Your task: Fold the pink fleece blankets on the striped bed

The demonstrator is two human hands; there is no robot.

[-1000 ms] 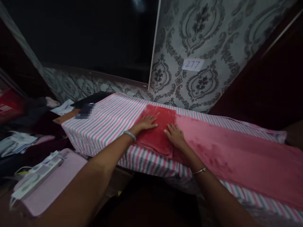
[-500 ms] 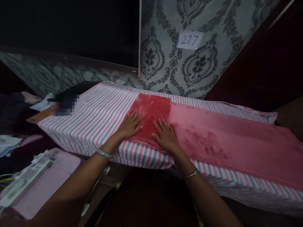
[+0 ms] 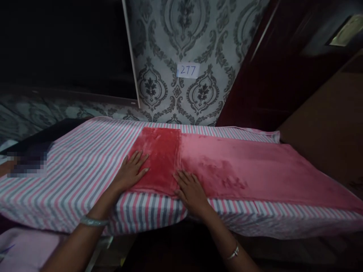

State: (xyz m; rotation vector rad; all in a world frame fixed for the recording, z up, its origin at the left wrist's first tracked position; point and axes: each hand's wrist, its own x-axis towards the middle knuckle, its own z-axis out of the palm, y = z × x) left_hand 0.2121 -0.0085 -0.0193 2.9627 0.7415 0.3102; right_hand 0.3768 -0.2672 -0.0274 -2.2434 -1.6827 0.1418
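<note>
Reading clock from middle of red folded section [image 3: 161,151], lying on striped cloth [image 3: 76,162]. Resting left hand [image 3: 130,172] at 9 o'clock, open, palm down, fingers slightly spread on the red. Laying right hand [image 3: 193,192] at 4 o'clock, also open and flat, fingertips near border with pink cloth [image 3: 269,170], running out toward 3 o'clock. Wearing bangle [image 3: 93,221] left, bracelet [image 3: 234,252] right. Seeing "277" paper [image 3: 188,70] at 1 o'clock, dark screen [image 3: 65,45] at 10.

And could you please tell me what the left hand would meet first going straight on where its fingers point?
The left hand would first pass over more of the bright red cloth, then probably the striped sheet, though depth is unclear.
</note>
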